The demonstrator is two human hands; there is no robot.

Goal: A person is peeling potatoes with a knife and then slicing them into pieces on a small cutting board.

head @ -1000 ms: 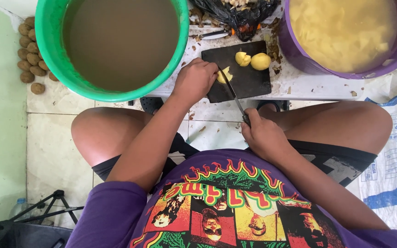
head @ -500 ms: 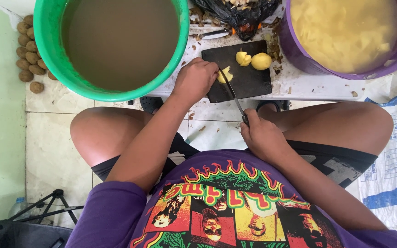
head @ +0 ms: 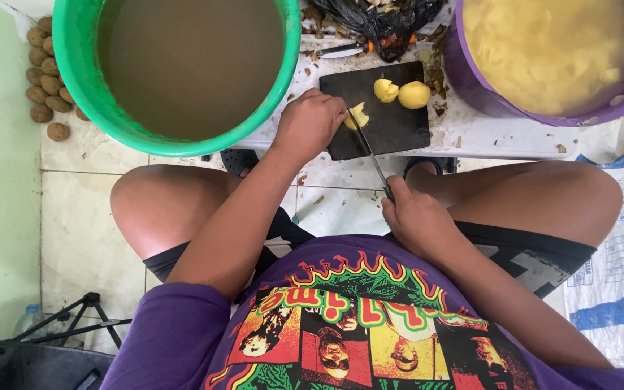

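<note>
A pale tiled floor runs under a low white worktop [head: 500, 133] littered with peel scraps, and I take the black cutting board [head: 391, 130] at its near edge as my landmark. My left hand [head: 308, 123] sits at the board's left edge, its grip pinched on a peeled potato piece [head: 357, 115] to steady it for the blade. My right hand [head: 417, 220] is below the board, near my lap, its grip wrapped tight round the handle of a long kitchen knife [head: 370, 148], whose blade angles up across the board to that piece. Two more peeled potato chunks [head: 402, 92] wait at the board's far edge, clear of the blade. Left of the board stands a green tub of murky water [head: 182, 65]; right of it, a purple tub of cut potato [head: 550, 50]. Unpeeled potatoes [head: 43, 79] lie on the floor far left.
</note>
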